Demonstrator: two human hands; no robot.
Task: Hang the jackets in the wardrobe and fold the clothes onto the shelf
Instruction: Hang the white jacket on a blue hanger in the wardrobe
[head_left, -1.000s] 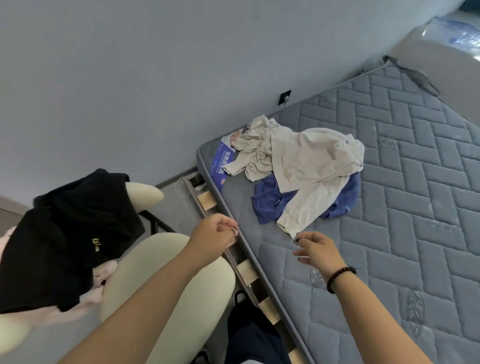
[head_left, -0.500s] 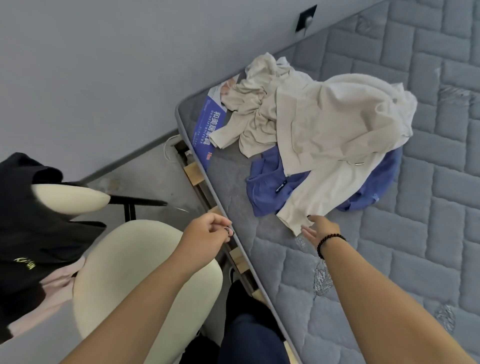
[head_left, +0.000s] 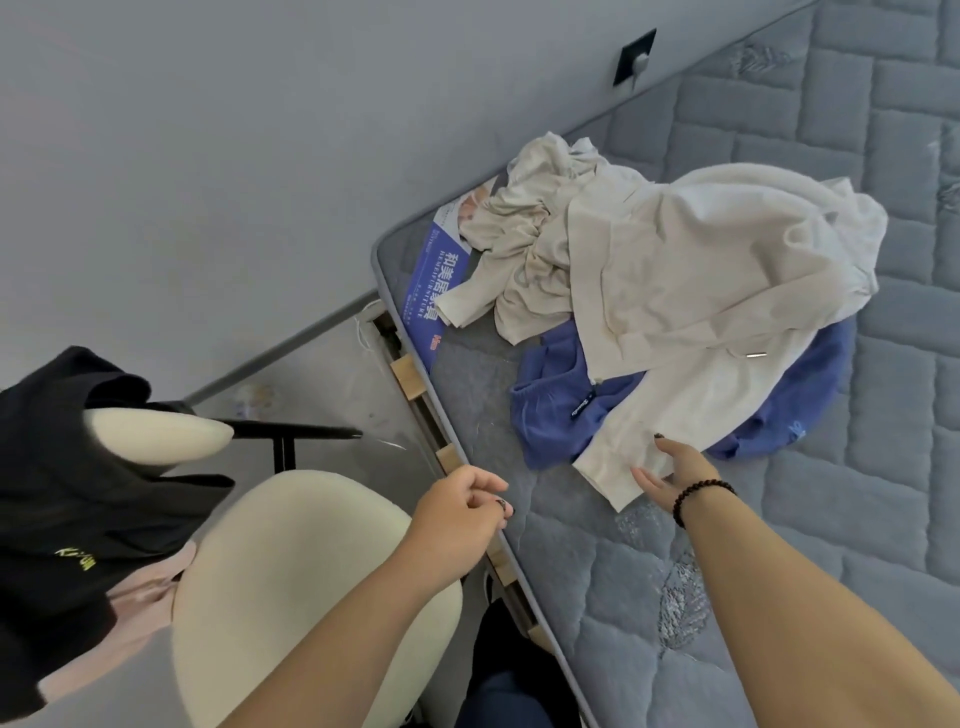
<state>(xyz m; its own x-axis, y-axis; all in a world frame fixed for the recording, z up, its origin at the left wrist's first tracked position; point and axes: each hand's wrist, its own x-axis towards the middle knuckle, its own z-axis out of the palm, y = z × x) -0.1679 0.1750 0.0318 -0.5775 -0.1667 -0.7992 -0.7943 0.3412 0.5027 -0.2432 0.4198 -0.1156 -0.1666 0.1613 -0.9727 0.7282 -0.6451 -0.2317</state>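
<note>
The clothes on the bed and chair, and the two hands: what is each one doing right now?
Cream jacket: spread crumpled on the grey quilted mattress, on top of the blue garment.
Blue garment: bunched, mostly covered.
Beige crumpled garment: heaped near the wall.
Black garment: draped over the cream chair.
Right hand: fingers straight, touching the jacket's sleeve end.
Left hand: loosely curled, holding nothing visible.
</note>
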